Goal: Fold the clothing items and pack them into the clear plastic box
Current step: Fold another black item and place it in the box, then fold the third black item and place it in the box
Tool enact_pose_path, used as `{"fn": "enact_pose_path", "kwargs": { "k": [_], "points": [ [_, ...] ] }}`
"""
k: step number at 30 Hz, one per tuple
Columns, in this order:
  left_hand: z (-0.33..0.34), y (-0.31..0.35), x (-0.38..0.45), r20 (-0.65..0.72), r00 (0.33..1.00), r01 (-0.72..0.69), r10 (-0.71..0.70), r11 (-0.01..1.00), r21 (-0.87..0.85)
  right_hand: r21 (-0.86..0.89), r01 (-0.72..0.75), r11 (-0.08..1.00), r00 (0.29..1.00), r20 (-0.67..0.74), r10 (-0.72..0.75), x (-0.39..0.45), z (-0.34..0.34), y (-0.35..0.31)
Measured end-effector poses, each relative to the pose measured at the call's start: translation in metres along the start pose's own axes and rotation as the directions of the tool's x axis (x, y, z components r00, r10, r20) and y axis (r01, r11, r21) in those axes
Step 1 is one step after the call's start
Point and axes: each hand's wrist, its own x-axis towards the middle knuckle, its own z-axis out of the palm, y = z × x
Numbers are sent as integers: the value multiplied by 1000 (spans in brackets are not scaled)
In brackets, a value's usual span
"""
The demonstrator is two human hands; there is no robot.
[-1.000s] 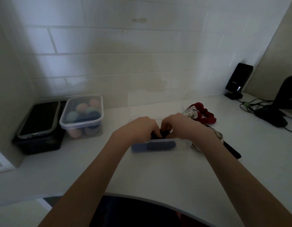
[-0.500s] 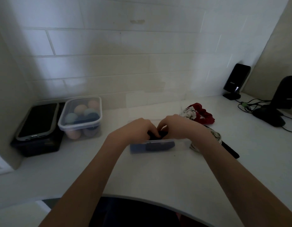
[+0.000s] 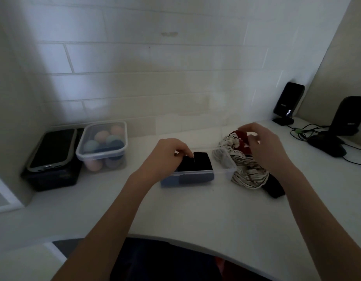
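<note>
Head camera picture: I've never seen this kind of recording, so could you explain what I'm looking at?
A camera worn on a person's head looks down at their two bare hands; there is no robot. On the white counter stands a clear box already holding dark folded clothes. The left hand presses them down with curled fingers. The right hand hovers over a pile of unfolded clothes, its grip unclear. At the left are a tub of coloured balls and a phone.

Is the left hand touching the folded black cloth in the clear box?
Touching. The head view shows the left hand's fingertips pressed on the black cloth inside the clear box.
</note>
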Motion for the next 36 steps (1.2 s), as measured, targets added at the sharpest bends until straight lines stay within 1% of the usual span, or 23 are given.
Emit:
{"fn": "enact_pose_path", "kwargs": {
  "k": [2, 4, 7, 9, 12, 14, 16, 17, 19, 21, 22, 23, 26, 29, 30, 32, 33, 35, 36],
  "points": [
    [1, 4, -1, -27, 999, -20, 20, 1000, -17, -77, -117, 990, 993, -6, 117, -3, -6, 19],
    [3, 6, -1, -55, 998, -25, 24, 1000, -17, -148, -217, 965, 972, 55, 228, -8, -8, 36],
    [6, 7, -3, -77, 997, -19, 18, 1000, -7, -227, -319, 920, 921, 154, 357, -20, -3, 48],
    [9, 8, -4, -66, 998, -21, 21, 1000, -8, -304, -370, 878, 887, 168, 431, -22, 2, 52],
    [13, 10, -7, -38, 999, -17, 15, 999, -48, -385, -404, 829, 835, 215, 507, -17, 3, 52],
    [15, 10, -8, -29, 999, -26, 24, 998, -65, -386, -439, 811, 796, 252, 551, -13, 0, 50],
    [17, 10, -8, -16, 999, -29, 28, 998, -58, -312, -497, 810, 747, 321, 582, -11, -4, 45],
    [18, 10, -9, -8, 1000, -28, 28, 998, -53, -261, -519, 814, 734, 353, 580, -11, -6, 44],
    [20, 12, -10, -1, 1000, -27, 27, 998, -53, -123, -558, 821, 735, 387, 557, -12, -12, 44],
    [21, 15, -9, 3, 999, -35, 35, 997, -65, 52, -597, 800, 750, 390, 534, -13, -17, 43],
    [22, 16, -7, 7, 999, -38, 38, 997, -73, 132, -598, 790, 768, 376, 519, -13, -18, 43],
    [23, 18, -6, 9, 999, -40, 41, 996, -81, 200, -576, 792, 800, 336, 497, -11, -18, 43],
    [27, 26, 1, -4, 998, -56, 55, 993, -107, 358, -431, 828, 902, 173, 394, -10, -19, 33],
    [34, 42, 7, -26, 999, -28, 23, 979, -203, 535, -282, 797, 958, 109, 266, -11, -23, 16],
    [37, 47, 10, -6, 1000, -1, -1, 967, -255, 594, -248, 765, 967, 112, 227, -12, -25, 6],
    [42, 58, 15, 91, 995, 78, -47, 923, -377, 680, -215, 701, 976, 144, 161, -14, -26, -12],
    [44, 65, 17, 166, 984, 129, -58, 883, -452, 706, -205, 678, 979, 157, 132, -15, -25, -20],
    [49, 79, 19, 314, 948, 241, -52, 763, -600, 727, -191, 660, 981, 168, 99, -15, -20, -30],
    [53, 84, 19, 358, 933, 286, -47, 699, -656, 724, -186, 664, 982, 163, 97, -15, -18, -34]
  ]
}}
